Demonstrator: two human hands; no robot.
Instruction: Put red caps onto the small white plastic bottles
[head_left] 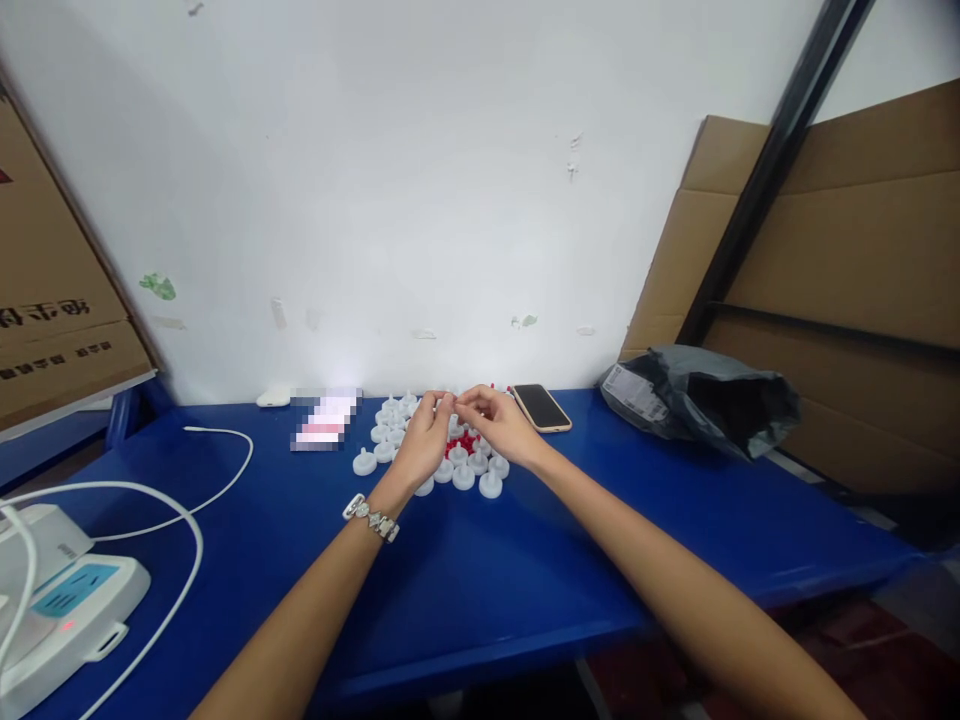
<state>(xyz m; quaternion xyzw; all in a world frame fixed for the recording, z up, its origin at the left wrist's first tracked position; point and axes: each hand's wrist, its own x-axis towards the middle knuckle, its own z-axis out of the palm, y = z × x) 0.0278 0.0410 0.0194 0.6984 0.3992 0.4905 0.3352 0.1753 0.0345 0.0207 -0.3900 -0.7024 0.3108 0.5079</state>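
Hands, left [428,440] and right [501,424], meet, grip too small to tell, above white caps [463,477] on a blue counter [465,585]; bare front caps [490,486] and heaped red pieces [469,442] suggest much left, any finished ones unclear.

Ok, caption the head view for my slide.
Left hand and right hand close together above white caps and red pieces on a blue table.

On the table [480,590], caps [463,477] lie left of the phone [541,408] and bag [675,405].

Caps [463,478] wht; pcs [466,443] red; tabletop [480,570] blue; phone [541,407] blk w/ peach edge; bag [679,390] dk gry
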